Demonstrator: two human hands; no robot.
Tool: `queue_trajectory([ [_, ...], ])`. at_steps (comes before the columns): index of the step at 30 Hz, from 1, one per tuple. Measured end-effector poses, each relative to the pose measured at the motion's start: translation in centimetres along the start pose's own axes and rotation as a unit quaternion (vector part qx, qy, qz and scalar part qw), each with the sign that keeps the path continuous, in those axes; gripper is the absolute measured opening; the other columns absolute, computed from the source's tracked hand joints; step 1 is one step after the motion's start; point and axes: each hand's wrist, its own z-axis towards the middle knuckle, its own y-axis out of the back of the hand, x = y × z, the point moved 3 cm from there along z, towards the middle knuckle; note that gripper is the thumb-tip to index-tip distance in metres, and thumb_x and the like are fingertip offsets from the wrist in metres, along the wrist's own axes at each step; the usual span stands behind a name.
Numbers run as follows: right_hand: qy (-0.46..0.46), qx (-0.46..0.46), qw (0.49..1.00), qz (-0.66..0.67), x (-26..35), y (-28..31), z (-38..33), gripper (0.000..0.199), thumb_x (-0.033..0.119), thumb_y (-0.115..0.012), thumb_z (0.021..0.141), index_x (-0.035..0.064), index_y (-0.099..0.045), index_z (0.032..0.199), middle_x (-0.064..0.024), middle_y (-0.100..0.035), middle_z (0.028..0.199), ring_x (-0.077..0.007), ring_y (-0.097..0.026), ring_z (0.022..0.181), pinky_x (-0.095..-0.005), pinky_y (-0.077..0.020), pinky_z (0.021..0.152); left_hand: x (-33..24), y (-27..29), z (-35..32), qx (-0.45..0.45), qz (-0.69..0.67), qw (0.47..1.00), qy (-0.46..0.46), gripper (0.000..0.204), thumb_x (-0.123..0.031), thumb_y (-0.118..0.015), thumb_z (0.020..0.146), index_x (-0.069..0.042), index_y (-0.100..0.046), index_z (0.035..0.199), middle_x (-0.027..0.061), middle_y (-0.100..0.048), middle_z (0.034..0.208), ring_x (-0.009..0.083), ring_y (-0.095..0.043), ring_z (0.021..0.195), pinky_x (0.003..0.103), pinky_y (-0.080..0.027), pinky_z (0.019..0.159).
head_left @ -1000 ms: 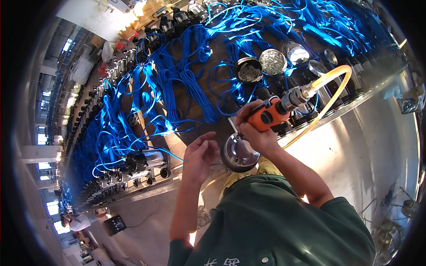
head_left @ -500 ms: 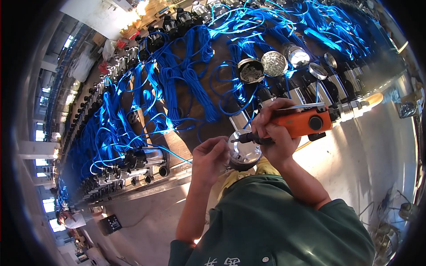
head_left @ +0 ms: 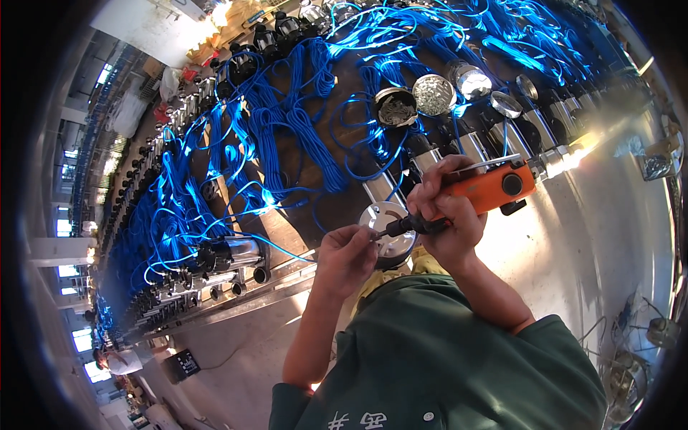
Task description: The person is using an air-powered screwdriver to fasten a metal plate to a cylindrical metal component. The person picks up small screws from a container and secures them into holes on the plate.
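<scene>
Right hand (head_left: 443,215) wrapped tight around orange power screwdriver (head_left: 487,192), black tip pointing left onto round metal cap (head_left: 387,223). Left hand (head_left: 345,256) beside tip, fingers pinched together at it; what they pinch too small to tell. Cap sits at near edge of bench (head_left: 588,236), among blue cables (head_left: 287,129) and metal cylinders (head_left: 229,258).

Glossy orange plastic driver (head_left: 489,189), shiny metal disc (head_left: 388,223)
</scene>
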Motion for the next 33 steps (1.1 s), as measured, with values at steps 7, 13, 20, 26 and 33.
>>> queue_trajectory([
  [7,-0.006,0.098,0.995,-0.007,-0.3,0.7,-0.9,0.035,0.002,-0.050,0.071,0.0005,-0.048,0.106,-0.0098,-0.051,0.080,-0.0139,-0.049,0.056,-0.0325,-0.0467,0.060,0.8,-0.4,-1.0,-0.023,0.022,0.997,0.073,0.028,-0.026,-0.060,0.094,0.001,-0.060,0.087,0.0081,-0.061,0.064,0.0108,-0.048,0.042,0.020,-0.030,0.033],
  [13,0.005,0.069,0.997,-0.033,-0.5,0.9,-1.7,0.034,0.002,-0.049,0.072,-0.0001,-0.048,0.106,-0.0097,-0.051,0.080,-0.0138,-0.049,0.055,-0.0322,-0.0465,0.058,1.5,0.2,-2.0,-0.105,0.021,0.994,0.023,0.024,-0.024,-0.061,0.093,0.000,-0.063,0.093,0.0065,-0.061,0.070,0.0101,-0.051,0.052,0.021,-0.035,0.041],
  [20,-0.004,0.069,0.998,0.005,-0.7,0.4,-2.0,0.036,-0.005,-0.048,0.070,0.0004,-0.049,0.105,-0.0105,-0.054,0.078,-0.0147,-0.049,0.055,-0.0323,-0.0455,0.059,1.9,0.7,-2.4,-0.107,-0.019,0.994,0.012,0.021,-0.020,-0.063,0.093,0.001,-0.063,0.093,0.0052,-0.061,0.070,0.0092,-0.053,0.055,0.020,-0.037,0.043],
  [26,-0.017,0.096,0.995,0.014,-0.6,0.4,-2.3,0.035,-0.009,-0.047,0.069,0.0016,-0.048,0.103,-0.0107,-0.054,0.076,-0.0156,-0.051,0.057,-0.0320,-0.0459,0.060,1.7,0.4,-2.4,-0.076,-0.009,0.995,0.061,0.024,-0.024,-0.061,0.094,0.000,-0.062,0.092,0.0019,-0.054,0.061,0.0067,-0.043,0.044,0.020,-0.032,0.039],
  [33,-0.035,0.094,0.989,-0.105,-1.8,2.3,-2.5,0.037,-0.007,-0.048,0.072,0.0032,-0.047,0.107,-0.0116,-0.053,0.082,-0.0154,-0.050,0.057,-0.0317,-0.0458,0.060,1.0,0.7,-1.8,-0.008,0.347,0.936,-0.053,0.028,-0.011,-0.066,0.087,0.003,-0.063,0.112,-0.0005,-0.055,0.056,0.0018,-0.044,0.047,0.018,-0.029,0.043],
])
